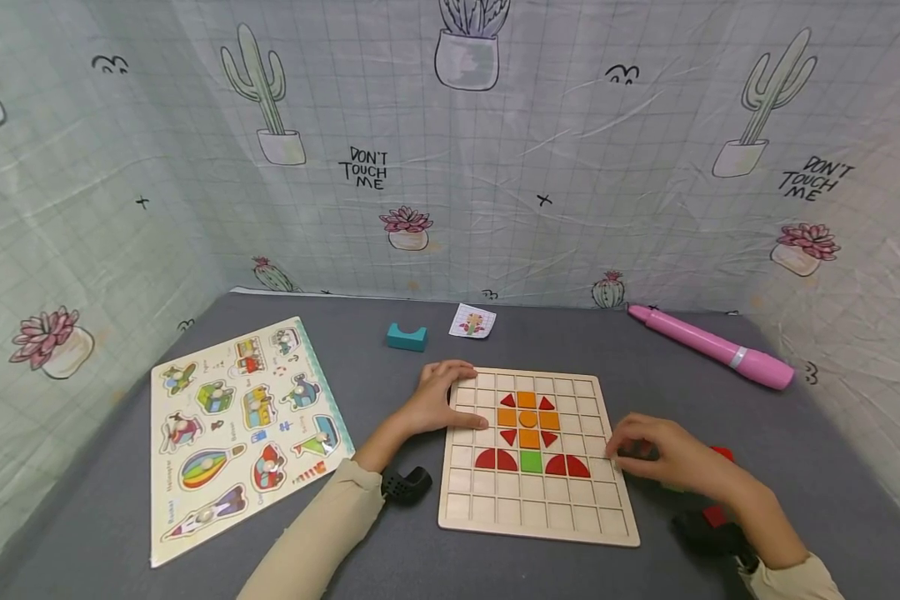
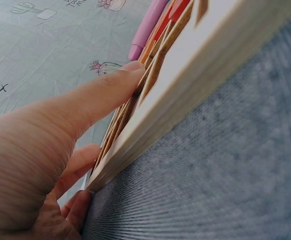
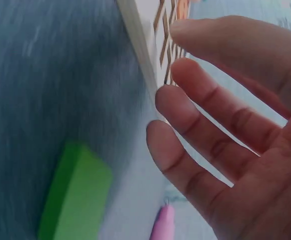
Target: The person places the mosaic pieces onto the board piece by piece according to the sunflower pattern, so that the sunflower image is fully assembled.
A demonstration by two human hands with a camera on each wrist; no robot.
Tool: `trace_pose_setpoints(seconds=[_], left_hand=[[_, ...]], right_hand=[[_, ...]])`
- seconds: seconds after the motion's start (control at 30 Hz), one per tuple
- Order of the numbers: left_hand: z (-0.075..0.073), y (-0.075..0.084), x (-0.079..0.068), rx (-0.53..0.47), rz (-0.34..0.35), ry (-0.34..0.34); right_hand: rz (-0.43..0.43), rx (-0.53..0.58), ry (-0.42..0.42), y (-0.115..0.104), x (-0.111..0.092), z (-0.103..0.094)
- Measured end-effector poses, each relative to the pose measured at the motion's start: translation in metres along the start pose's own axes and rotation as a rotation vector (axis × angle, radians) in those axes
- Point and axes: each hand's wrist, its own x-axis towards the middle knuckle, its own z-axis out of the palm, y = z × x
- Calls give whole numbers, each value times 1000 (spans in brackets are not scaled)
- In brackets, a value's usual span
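Note:
A wooden grid board [image 1: 468,508] lies on the grey table, bearing orange squares, an orange circle [image 1: 527,419], red triangles, a green square [image 1: 530,461] and red quarter-circles. My left hand [image 1: 438,400] rests at its upper left corner. The left thumb [image 2: 105,90] lies over the grid, while the other fingers reach along the far edge. Beside the board's right edge is my right hand [image 1: 663,450], fingers loosely bent and holding nothing. Its fingertips [image 3: 173,102] are at the edge; contact is hard to tell. A green block [image 3: 80,195] sits near that hand.
Partly hidden by the right forearm are a red piece [image 1: 722,452] and another red piece [image 1: 714,516]. A picture puzzle board [image 1: 157,467] lies left. Behind are a teal notched block [image 1: 407,337], a small picture card [image 1: 472,321] and a pink pen-shaped object [image 1: 708,343].

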Motion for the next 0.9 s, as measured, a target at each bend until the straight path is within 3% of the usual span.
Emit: trace_pose_setpoints(seconds=[0.27,0.5,0.9], left_hand=[[-2,1,-2,-9,-13,-8],[-1,1,0,9,-7,-6],[-2,1,-1,-5,-11,-14]], right_hand=[[25,33,-85,14,-19,-17],[140,44,-158,17,-30,-27],[184,57,-174,20,-33,-28]])
